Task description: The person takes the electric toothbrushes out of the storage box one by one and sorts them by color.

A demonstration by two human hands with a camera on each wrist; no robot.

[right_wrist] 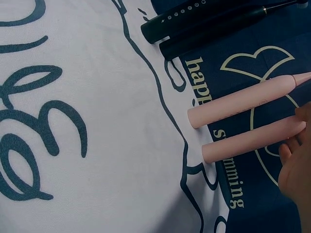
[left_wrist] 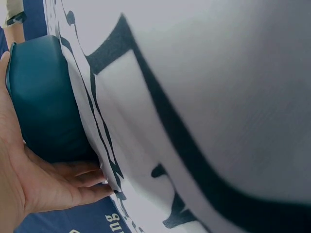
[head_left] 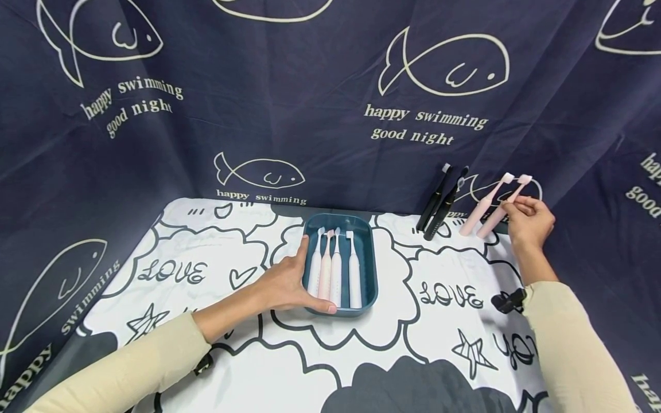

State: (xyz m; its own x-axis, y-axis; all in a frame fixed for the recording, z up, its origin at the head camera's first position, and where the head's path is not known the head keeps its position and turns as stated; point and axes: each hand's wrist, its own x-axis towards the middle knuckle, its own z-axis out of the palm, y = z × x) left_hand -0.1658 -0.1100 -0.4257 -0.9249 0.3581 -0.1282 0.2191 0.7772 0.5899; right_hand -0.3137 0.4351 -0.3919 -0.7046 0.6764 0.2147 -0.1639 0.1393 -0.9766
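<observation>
The pink brush point(head_left: 500, 211) on the far right leans against the backdrop point(head_left: 330, 103), foot on the counter point(head_left: 423, 344), head up. The right hand point(head_left: 529, 221) pinches its neck between fingertips and thumb, a light grip suited to a slim, propped thing that would slide if pushed. Just left of it stands a second pink brush point(head_left: 482, 207), propped the same way, and further left two black brushes point(head_left: 439, 205) lean side by side; the slope of the cloth keeps all four upright enough to pick by the neck.

Well apart, at the counter's middle, sits a teal tray point(head_left: 368, 269) with four brushes point(head_left: 334, 268) lying parallel, heads to the far end. The left hand point(head_left: 289, 284) rests open against its left wall, thumb along the near rim, seemingly steadying it.
</observation>
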